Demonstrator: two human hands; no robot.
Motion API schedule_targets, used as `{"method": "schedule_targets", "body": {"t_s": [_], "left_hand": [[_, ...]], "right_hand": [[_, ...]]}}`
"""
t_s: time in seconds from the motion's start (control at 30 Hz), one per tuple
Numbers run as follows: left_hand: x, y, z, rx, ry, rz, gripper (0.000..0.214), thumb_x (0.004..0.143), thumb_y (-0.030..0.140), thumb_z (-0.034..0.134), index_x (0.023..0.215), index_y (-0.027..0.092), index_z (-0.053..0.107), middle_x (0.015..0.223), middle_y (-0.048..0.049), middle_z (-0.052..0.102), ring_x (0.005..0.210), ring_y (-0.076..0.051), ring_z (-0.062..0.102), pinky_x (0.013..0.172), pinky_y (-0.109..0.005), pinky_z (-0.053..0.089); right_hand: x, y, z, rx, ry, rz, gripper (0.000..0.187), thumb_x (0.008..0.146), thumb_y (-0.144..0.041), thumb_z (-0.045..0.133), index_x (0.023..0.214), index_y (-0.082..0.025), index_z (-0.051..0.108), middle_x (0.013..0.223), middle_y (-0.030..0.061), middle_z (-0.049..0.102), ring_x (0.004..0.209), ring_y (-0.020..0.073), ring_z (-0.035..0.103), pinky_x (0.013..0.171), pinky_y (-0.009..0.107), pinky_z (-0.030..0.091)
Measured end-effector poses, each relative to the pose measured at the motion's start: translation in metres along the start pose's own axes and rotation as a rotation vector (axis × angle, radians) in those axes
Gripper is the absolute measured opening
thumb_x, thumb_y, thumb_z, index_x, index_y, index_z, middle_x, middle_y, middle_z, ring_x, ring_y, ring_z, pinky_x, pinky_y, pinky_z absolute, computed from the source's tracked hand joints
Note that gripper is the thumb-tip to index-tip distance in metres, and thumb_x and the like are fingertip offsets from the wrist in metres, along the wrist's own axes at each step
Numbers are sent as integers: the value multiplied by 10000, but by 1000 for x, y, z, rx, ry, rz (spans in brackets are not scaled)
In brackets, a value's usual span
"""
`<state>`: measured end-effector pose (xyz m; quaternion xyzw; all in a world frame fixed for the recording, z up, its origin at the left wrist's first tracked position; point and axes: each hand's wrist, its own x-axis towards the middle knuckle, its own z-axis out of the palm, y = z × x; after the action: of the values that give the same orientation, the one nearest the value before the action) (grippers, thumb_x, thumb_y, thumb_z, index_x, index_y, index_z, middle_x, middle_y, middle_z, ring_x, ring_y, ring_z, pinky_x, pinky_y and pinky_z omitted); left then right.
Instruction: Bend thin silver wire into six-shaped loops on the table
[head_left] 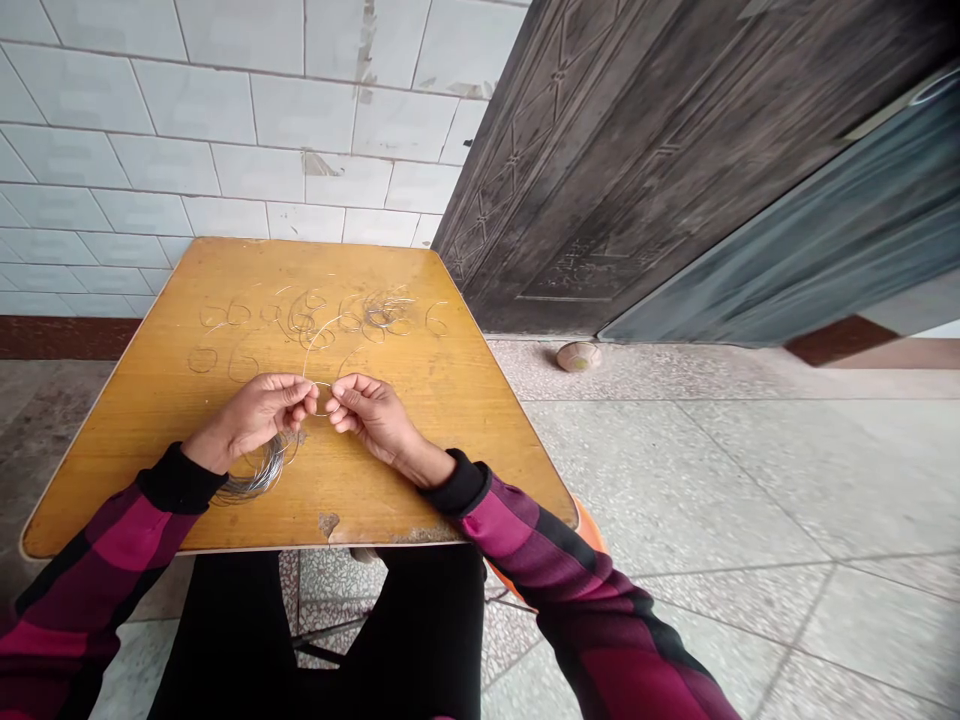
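My left hand [259, 415] and my right hand [367, 412] meet over the middle of a small wooden table [150, 400]. Both pinch a thin wire [321, 345] that curves up between their fingertips into a small loop. A bundle of grey wire strands [259, 475] lies under my left wrist on the tabletop. Several finished wire loops [337, 320] are scattered across the far half of the table. Both sleeves are magenta and black check.
A white tiled wall [225, 120] stands behind the table. A dark carved door [637, 170] leans at the right. A small round stone-like object [578, 356] lies on the speckled floor [712, 480]. An orange stool edge [589, 530] shows below the table.
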<state>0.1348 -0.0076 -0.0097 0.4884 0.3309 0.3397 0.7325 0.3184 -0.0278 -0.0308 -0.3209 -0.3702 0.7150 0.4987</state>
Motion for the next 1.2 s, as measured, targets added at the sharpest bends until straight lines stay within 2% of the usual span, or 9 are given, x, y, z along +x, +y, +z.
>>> {"method": "schedule_targets", "body": {"t_s": [0.13, 0.27, 0.43, 0.6, 0.77, 0.83, 1.0, 1.2], "left_hand": [[-1, 0, -2, 37, 55, 28, 211, 793, 336, 670, 764, 127, 655, 731, -31, 622, 562, -78, 513, 514, -201, 421], [-1, 0, -1, 91, 125, 63, 253, 780, 367, 676, 871, 131, 681, 838, -66, 657, 620, -102, 556, 544, -227, 460], [-1, 1, 3, 166, 187, 110, 283, 759, 365, 689, 918, 132, 669, 953, -92, 668, 680, -130, 596, 571, -265, 494], [-3, 3, 4, 248, 273, 114, 357, 718, 349, 717, 987, 124, 650, 981, -98, 654, 704, -145, 612, 578, -285, 511], [-4, 6, 2, 290, 288, 136, 373, 707, 388, 714, 966, 126, 653, 962, -83, 640, 699, -146, 605, 562, -285, 513], [-4, 6, 2, 292, 288, 138, 379, 703, 396, 717, 962, 127, 653, 955, -80, 638, 701, -146, 605, 562, -283, 513], [-5, 6, -1, 310, 284, 144, 377, 703, 404, 722, 955, 132, 661, 942, -79, 645, 713, -152, 610, 574, -283, 512], [-6, 5, 1, 328, 269, 155, 359, 700, 408, 720, 928, 135, 672, 921, -75, 651, 708, -155, 611, 565, -273, 507]], "right_hand": [[2, -2, -3, -12, -15, 17, 315, 626, -347, 824, 792, -157, 636, 706, 0, 707, 569, 74, 650, 533, 163, 544], [5, -3, -8, -102, 21, -37, 320, 617, -350, 825, 778, -148, 636, 685, 4, 699, 551, 86, 650, 511, 177, 534], [11, -9, -16, -166, 91, -64, 297, 629, -332, 814, 769, -147, 629, 665, 6, 692, 532, 86, 636, 509, 188, 527], [18, -38, -41, -269, 202, -120, 230, 689, -305, 767, 736, -149, 604, 632, 13, 681, 494, 86, 618, 464, 178, 502], [15, -67, -71, -407, 410, -151, 158, 730, -180, 692, 663, -165, 550, 558, 7, 652, 460, 94, 606, 460, 188, 500], [12, -68, -77, -448, 448, -126, 156, 725, -132, 663, 638, -167, 538, 517, -8, 625, 434, 92, 591, 440, 186, 486], [7, -57, -82, -557, 427, 29, 169, 718, -67, 598, 606, -173, 528, 487, -1, 622, 464, 119, 624, 472, 211, 511], [5, -52, -94, -1111, 490, 154, 191, 700, -98, 608, 539, -170, 534, 451, 17, 611, 404, 115, 571, 460, 210, 449]]}}
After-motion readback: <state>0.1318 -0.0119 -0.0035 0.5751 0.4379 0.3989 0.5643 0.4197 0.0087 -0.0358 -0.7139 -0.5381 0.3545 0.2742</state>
